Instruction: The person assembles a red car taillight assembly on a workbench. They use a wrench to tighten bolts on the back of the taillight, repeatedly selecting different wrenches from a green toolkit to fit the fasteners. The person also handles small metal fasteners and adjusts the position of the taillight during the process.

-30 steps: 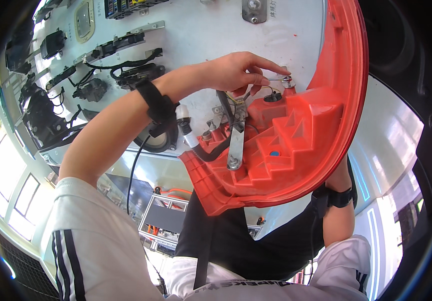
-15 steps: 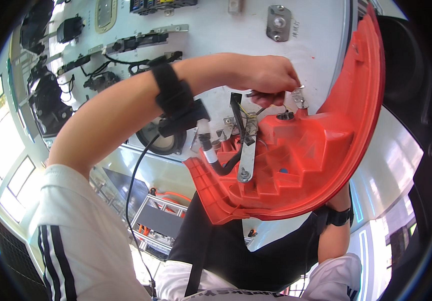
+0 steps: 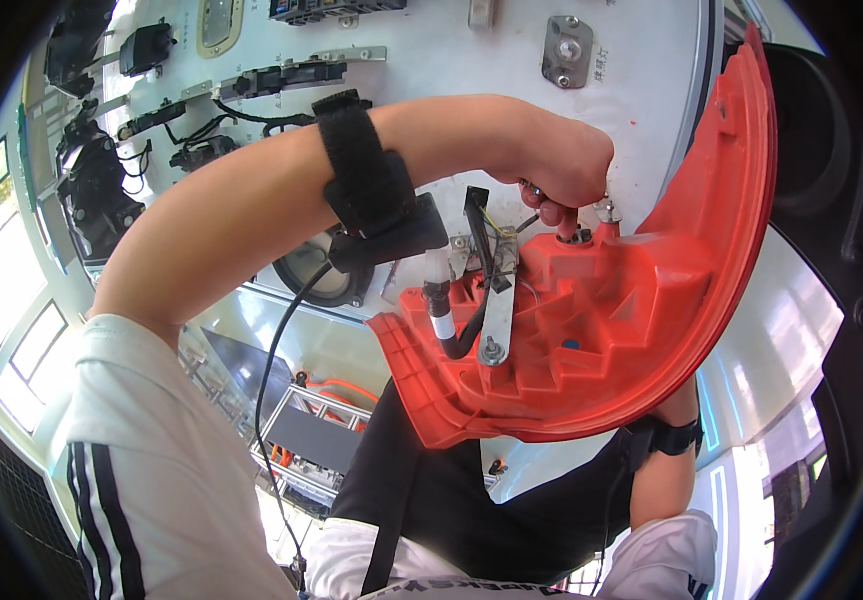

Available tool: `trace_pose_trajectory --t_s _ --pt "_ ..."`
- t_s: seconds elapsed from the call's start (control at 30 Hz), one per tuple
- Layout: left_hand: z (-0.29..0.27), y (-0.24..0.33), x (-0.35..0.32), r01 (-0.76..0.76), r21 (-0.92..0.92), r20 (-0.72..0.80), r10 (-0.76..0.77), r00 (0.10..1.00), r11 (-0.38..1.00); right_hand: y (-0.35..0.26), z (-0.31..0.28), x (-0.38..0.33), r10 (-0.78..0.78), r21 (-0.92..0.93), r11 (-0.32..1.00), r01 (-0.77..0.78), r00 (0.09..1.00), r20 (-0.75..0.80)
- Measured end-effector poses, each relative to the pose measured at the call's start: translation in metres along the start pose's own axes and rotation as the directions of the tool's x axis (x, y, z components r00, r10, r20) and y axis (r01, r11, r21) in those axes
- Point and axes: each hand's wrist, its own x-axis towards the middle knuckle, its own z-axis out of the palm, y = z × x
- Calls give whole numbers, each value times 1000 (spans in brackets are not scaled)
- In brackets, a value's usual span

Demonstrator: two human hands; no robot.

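Left hand [image 3: 561, 175] pinched shut on socket [image 3: 579, 236], twisting it atop red lamp [image 3: 641, 320]; right hand hidden behind lamp, steadying it, grip unclear.

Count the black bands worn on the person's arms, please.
2. One wide black fabric band wraps the left forearm above the red plastic lamp housing; one narrower black band sits on the right wrist below it. Others may be hidden.

White display board [image 3: 431, 75] across upper frame, carrying black connectors and cables [image 3: 251, 80] at upper left, grey metal plate [image 3: 566, 50] at top centre, round black speaker [image 3: 326, 280] mid-left.
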Motion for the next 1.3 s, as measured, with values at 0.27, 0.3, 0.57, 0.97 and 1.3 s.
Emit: trace_pose_trajectory --t_s 0.27,0.3,0.57,0.97,1.3 --pt "1 9 3 -17 25 65 15 998 1000 -2 -1 -5 433 471 801 -370 901 -28" --pt "2 8 5 -21 44 71 18 997 999 -7 -2 -2 558 616 646 -451 830 23" --pt "2 21 1 39 96 85 -47 995 995 -17 -6 -1 730 795 305 -524 665 158" --pt "11 9 6 25 -19 64 -24 998 1000 -23 -5 -1 693 734 425 -530 712 113" --pt "19 5 1 26 -82 -30 -28 999 996 -25 -10 -3 660 666 524 -530 747 75"
